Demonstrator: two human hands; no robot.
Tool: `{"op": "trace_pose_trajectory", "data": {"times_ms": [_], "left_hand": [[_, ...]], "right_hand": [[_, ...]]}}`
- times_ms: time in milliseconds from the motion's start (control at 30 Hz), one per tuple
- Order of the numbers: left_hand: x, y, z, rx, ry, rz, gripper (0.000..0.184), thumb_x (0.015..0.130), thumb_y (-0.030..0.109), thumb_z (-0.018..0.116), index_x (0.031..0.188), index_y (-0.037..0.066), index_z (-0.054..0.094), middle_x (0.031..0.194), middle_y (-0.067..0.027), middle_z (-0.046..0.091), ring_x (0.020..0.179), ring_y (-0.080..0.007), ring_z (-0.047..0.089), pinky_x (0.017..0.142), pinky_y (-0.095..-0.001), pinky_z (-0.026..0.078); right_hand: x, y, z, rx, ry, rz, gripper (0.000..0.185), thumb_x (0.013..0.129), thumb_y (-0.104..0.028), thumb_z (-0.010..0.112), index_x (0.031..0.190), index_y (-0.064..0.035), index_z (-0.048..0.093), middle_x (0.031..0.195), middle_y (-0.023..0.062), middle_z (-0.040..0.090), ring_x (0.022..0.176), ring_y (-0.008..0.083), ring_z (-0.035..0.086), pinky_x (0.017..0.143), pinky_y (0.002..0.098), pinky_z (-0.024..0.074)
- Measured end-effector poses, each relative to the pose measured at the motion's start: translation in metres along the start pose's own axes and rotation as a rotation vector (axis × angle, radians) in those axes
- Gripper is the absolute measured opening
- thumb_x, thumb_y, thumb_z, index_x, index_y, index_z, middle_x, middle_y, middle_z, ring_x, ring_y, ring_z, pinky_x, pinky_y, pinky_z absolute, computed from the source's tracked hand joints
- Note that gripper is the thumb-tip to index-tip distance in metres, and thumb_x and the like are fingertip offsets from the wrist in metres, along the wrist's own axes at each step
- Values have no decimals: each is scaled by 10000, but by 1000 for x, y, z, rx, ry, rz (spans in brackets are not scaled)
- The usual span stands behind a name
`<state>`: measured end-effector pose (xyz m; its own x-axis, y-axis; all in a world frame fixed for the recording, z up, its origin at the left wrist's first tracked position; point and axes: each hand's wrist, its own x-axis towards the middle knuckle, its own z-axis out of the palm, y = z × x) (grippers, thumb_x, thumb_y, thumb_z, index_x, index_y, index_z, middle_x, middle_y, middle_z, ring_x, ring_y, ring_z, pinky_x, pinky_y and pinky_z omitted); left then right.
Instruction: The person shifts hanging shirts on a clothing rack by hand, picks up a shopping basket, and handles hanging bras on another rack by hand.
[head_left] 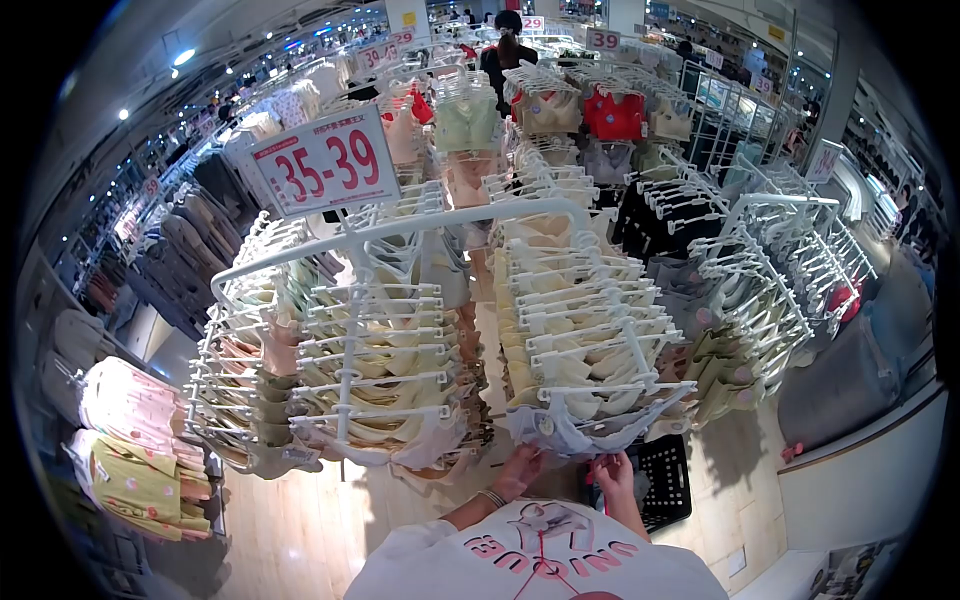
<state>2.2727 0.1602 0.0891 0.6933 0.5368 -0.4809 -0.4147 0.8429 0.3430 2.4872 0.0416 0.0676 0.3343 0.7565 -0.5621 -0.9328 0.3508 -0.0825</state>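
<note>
A white tubular rack [450, 217] carried close rows of garments [545, 426] on white hangers [390, 317]. On the pale plank floor [300, 510] stood a black basket [672, 485].

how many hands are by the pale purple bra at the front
2: the left hand and, further right, the right hand, both at the lower edge of the bra. Some fingertips are hidden.

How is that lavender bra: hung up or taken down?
Hung up: the lavender bra hangs at the near end of the white rack, with the left hand and right hand at its lower edge.
</note>
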Motion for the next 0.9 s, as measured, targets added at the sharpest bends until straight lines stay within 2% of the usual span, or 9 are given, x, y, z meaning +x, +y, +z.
{"op": "trace_pose_trajectory", "data": {"times_ms": [67,167,267,467,667,900], "left_hand": [[1,1,-1,-64,10,-16,113,860,226,629,918,143,579,855,24,590,824,-110,565,729,-250,468],[-4,7,7,-96,60,-22,92,857,219,634,872,138,592,807,28,577,775,-107,554,704,-245,474],[0,8,1,-105,55,-9,79,862,198,625,875,127,594,810,18,576,769,-114,554,690,-242,480],[-3,11,9,-103,98,46,105,850,197,646,863,119,577,766,-2,595,738,-121,588,644,-222,484],[-3,13,5,-98,98,8,55,861,153,615,887,111,593,827,-6,590,795,-135,576,725,-251,498],[-4,7,12,-14,30,-2,105,858,153,621,941,104,579,880,-13,603,817,-114,572,739,-245,492]], "right_hand": [[3,-2,-6,-27,-41,6,126,876,-134,548,890,-18,594,798,71,630,715,178,579,638,272,499],[5,-4,0,-58,54,-46,137,905,-119,494,916,-15,582,804,59,623,762,177,597,676,273,519],[6,-8,-1,-81,77,-46,103,886,-131,547,917,-47,597,832,35,648,749,155,596,628,260,502],[10,-12,-12,-42,60,-65,106,889,-137,550,927,-51,598,829,37,650,762,155,596,627,257,498],[4,-2,-2,-55,99,-27,113,883,-157,566,911,-55,606,792,37,640,733,167,588,633,269,491],[0,10,-8,11,-41,74,108,872,-136,560,828,-46,601,746,52,623,705,171,576,695,292,499]]}}
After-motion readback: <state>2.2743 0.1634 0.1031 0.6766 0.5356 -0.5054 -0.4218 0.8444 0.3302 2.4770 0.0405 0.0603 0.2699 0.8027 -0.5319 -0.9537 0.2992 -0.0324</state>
